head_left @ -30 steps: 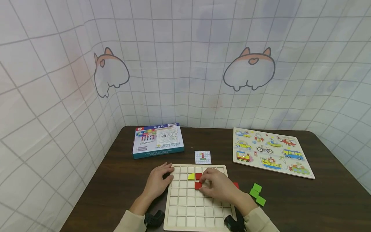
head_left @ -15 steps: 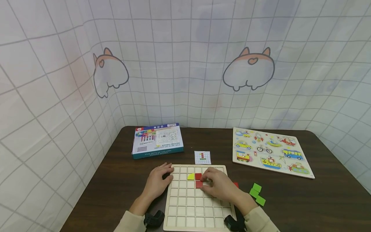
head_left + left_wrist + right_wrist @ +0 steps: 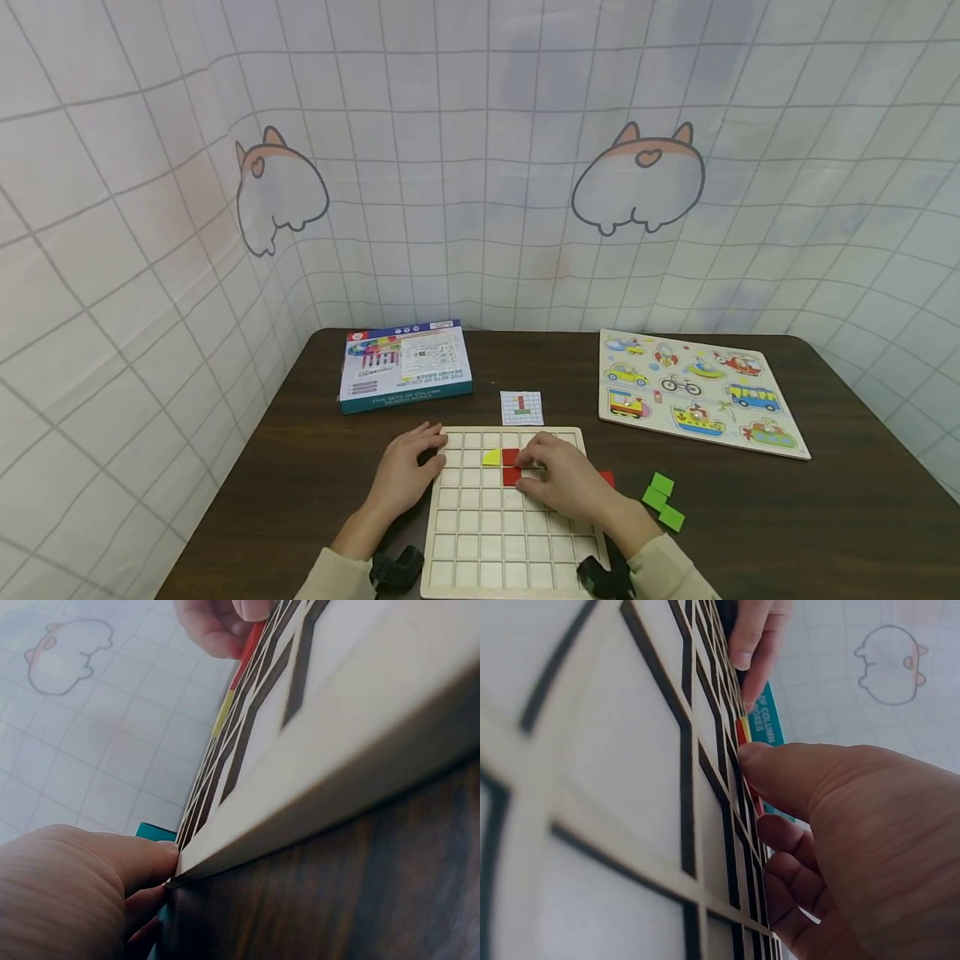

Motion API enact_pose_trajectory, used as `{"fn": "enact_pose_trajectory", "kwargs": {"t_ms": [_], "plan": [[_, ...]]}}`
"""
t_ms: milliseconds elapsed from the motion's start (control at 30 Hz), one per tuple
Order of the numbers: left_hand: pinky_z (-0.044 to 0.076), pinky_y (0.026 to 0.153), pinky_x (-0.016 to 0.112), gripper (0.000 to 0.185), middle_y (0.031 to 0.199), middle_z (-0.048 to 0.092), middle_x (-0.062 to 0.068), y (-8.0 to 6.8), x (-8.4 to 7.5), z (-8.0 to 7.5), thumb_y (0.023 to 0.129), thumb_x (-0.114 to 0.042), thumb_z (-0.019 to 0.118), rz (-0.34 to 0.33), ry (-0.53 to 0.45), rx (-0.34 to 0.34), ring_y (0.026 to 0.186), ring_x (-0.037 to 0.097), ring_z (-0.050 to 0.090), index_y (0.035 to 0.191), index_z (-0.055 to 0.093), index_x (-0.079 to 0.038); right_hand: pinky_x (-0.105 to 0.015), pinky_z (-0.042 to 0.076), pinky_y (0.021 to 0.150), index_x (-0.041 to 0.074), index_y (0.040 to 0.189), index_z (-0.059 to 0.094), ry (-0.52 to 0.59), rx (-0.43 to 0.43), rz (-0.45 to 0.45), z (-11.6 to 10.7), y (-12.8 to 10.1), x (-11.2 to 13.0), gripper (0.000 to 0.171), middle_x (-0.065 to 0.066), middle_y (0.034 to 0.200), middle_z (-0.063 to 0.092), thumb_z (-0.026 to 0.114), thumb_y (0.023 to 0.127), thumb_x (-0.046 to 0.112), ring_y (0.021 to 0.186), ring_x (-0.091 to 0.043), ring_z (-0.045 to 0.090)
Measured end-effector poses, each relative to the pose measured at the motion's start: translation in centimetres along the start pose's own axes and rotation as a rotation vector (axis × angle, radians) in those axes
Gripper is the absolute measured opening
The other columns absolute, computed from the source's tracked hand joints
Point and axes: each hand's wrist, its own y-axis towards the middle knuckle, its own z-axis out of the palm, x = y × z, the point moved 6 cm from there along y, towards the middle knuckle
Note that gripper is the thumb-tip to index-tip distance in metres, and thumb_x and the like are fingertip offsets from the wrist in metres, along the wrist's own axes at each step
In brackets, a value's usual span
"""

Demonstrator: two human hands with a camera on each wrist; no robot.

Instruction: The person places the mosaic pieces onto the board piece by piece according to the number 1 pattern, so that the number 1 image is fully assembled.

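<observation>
While the right hand (image 3: 567, 482) lies over the upper-middle cells of the wooden grid board (image 3: 480, 546), its fingertips (image 3: 754, 755) press on the red tile (image 3: 512, 476), fingers curled over it; whether they pinch it or only push can't be told. Tile sits in a board cell, approx. third row from the far edge, directly below a second red tile (image 3: 512, 456) and near a yellow quarter-round piece (image 3: 492, 457).

Left hand (image 3: 406, 472) rests at the board's far-left corner, fingers loosely bent against the rim (image 3: 225, 847), steadying it, not clasped round anything.

Handling (judged): tile looks thin, stiff, light, prob. painted wood w/ a smooth face, so it may slide under a fingertip. Flush fit in the cell leaves little edge; best hold is thumb and forefinger on opposite side edges, or a flat press from above. Not fragile.

Right of the board: another red piece (image 3: 606, 479), partly hidden by the hand, and green pieces (image 3: 662, 500). Beyond the board: pattern card (image 3: 522, 407); beyond-left, a boxed bead set (image 3: 405, 363); beyond-right, a vehicle puzzle (image 3: 693, 392).
</observation>
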Motion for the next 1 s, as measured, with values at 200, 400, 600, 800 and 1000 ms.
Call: {"fn": "enact_pose_trajectory", "kwargs": {"t_ms": [200,400,600,800,1000], "plan": [[0.025,0.116,0.052,0.031,0.138,0.058,0.006,0.01,0.15,0.03,0.092,-0.014,0.068,0.008,-0.002,-0.007,0.137,0.028,0.043,0.122,0.070,-0.006,-0.029,0.050,0.076,0.020,0.095,0.070,0.023,0.005,0.023,0.11,0.11,-0.07,0.015,0.011,0.096,0.056,0.078,0.084,0.026,0.084,-0.009,0.052],[0.025,0.116,0.052,0.032,0.138,0.058,0.006,0.07,0.23,0.10,0.091,-0.016,0.068,0.006,0.000,0.006,0.137,0.027,0.043,0.122,0.069,-0.006,-0.032,0.050,0.081,0.018,0.105,0.065,0.050,0.059,0.075,0.19,0.08,-0.35,0.034,0.010,0.101,0.056,0.082,0.079,0.032,0.088,-0.010,0.051],[0.023,0.117,0.052,0.035,0.139,0.057,0.005,0.19,-0.04,0.07,0.090,-0.018,0.070,0.005,-0.005,0.020,0.138,0.027,0.041,0.123,0.069,-0.006,-0.037,0.050,0.087,0.014,0.113,0.060,0.100,0.096,0.099,0.00,-0.06,-0.45,0.045,0.006,0.107,0.055,0.083,0.078,0.032,0.094,-0.012,0.052],[0.023,0.116,0.054,0.036,0.139,0.057,0.007,0.22,-0.11,0.19,0.090,-0.017,0.070,0.024,0.003,0.026,0.138,0.029,0.041,0.124,0.068,-0.005,-0.037,0.049,0.087,0.014,0.113,0.061,0.086,0.090,0.078,-0.13,-0.16,-0.32,0.044,0.006,0.108,0.055,0.082,0.079,0.030,0.095,-0.012,0.052],[0.023,0.117,0.053,0.036,0.140,0.056,0.007,0.14,0.07,0.29,0.090,-0.017,0.070,0.013,-0.003,0.030,0.139,0.029,0.040,0.124,0.068,-0.005,-0.034,0.049,0.080,0.016,0.112,0.061,0.121,0.045,0.101,-0.69,-0.51,-0.72,0.038,0.006,0.103,0.056,0.078,0.083,0.034,0.090,-0.013,0.051]]}}
